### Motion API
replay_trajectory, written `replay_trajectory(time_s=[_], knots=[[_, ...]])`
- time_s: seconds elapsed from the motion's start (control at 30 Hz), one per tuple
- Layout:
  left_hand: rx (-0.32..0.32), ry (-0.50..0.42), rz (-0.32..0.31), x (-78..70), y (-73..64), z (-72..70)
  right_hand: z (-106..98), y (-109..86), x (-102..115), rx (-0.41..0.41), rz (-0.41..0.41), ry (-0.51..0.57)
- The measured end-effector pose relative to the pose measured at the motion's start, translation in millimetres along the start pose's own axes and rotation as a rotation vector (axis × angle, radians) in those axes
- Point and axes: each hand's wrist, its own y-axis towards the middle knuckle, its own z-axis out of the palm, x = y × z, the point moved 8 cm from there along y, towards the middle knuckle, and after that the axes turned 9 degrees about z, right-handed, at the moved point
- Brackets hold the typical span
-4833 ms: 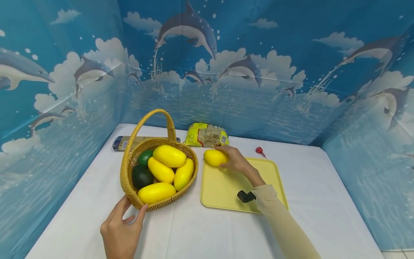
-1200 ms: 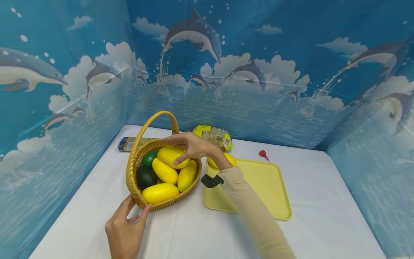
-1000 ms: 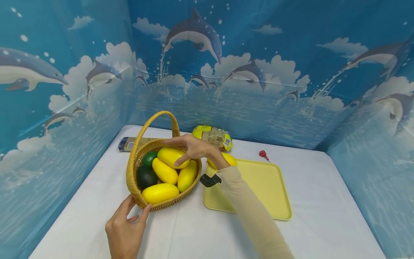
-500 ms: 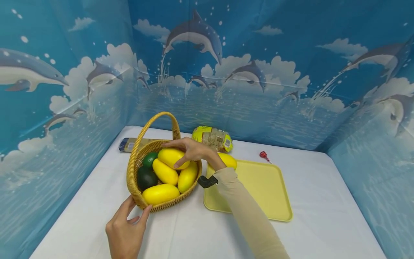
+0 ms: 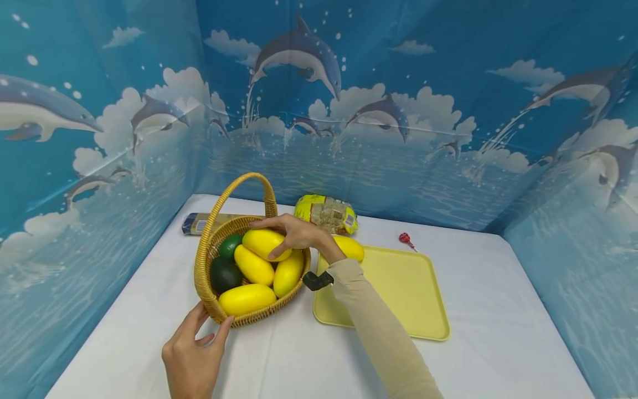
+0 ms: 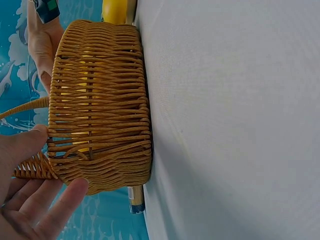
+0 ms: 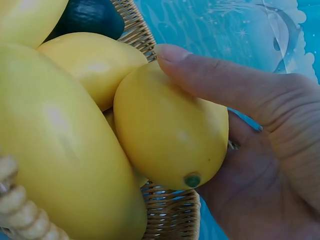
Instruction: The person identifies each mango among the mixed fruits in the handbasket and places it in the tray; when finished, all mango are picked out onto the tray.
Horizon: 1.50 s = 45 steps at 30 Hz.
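My left hand (image 5: 191, 354) grips the near left rim of the woven basket (image 5: 264, 315) at the foot of its arched handle (image 5: 209, 205). In the left wrist view, the thumb is on the rim (image 6: 55, 100) and the fingers are at the basket's outer side. Several yellow mangoes (image 5: 247, 299) and two dark green fruits (image 5: 225, 274) lie inside. My right hand (image 5: 301, 233) reaches over the far right rim and holds the topmost mango (image 5: 261, 244). In the right wrist view, the thumb lies along this mango (image 7: 170, 130), and its other fingers are mostly hidden behind it.
A pale yellow tray (image 5: 399, 293) sits right of the basket, with one mango (image 5: 351, 249) at its far left corner, partly behind the right wrist. A yellow bag (image 5: 329, 213), a long packet (image 5: 201, 223) and a red lollipop (image 5: 405, 238) lie at the back.
My right hand has left the mango on the tray, moved left over the basket and lowered onto the topmost mango. My left hand has stayed at the basket's rim.
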Motion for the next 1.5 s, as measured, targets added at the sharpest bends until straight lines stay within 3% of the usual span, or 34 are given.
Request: replay_trajectory(time_s=[0.4, 0.8, 1.3, 1.5], knots=[[-0.008, -0.018, 0.012, 0.4, -1.0, -0.2, 1.3, -0.7, -4.6, -0.021, -0.002, -0.007], [-0.003, -0.021, 0.006, 0.7, -0.4, 1.3, -5.9, -11.9, 5.5, -0.064, -0.028, -0.019], [-0.001, -0.018, 0.001, -0.4, -0.2, 0.6, -27.2, -58.7, 15.3, -0.117, -0.007, -0.010], [-0.004, -0.022, 0.007, -1.1, -0.5, -0.6, -35.0, -86.6, 16.8, -0.184, -0.016, -0.064]])
